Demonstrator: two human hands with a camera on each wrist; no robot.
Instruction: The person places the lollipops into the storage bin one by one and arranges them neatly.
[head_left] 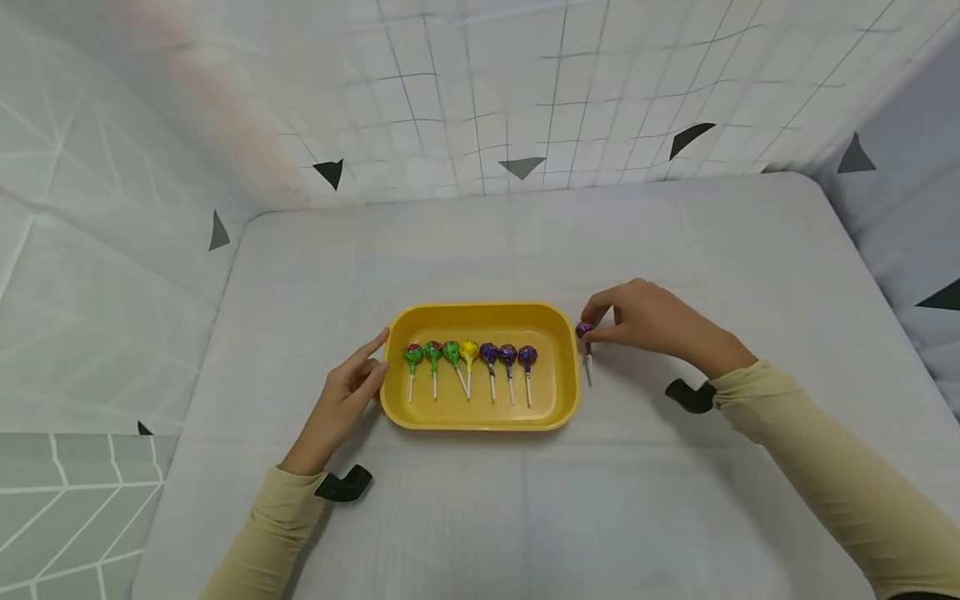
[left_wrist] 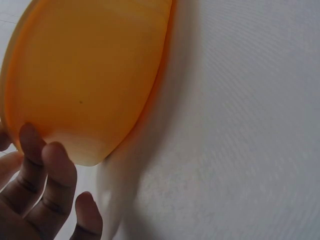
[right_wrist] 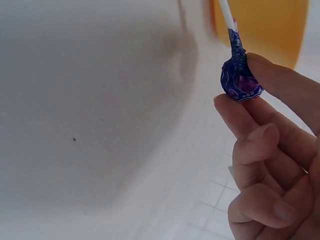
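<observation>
A yellow tray (head_left: 480,422) holds a row of wrapped lollipops, green ones at the left, a yellow lollipop (head_left: 469,350) mid-row and purple ones at the right. Just outside the tray's right end, my right hand (head_left: 651,323) pinches a purple lollipop (head_left: 585,330) by its wrapped head between thumb and fingertips. Its white stick points toward me in the head view. In the right wrist view, the purple wrapper (right_wrist: 241,80) shows clearly. My left hand (head_left: 347,400) touches the tray's left end with loosely extended fingers (left_wrist: 57,165) against the outer wall.
A pale cloth-covered table (head_left: 465,517) lies under the tray. White grid-patterned fabric (head_left: 480,108) rises behind it, with fabric walls at both sides. Dark wrist-camera mounts (head_left: 688,397) stick out from the sleeves.
</observation>
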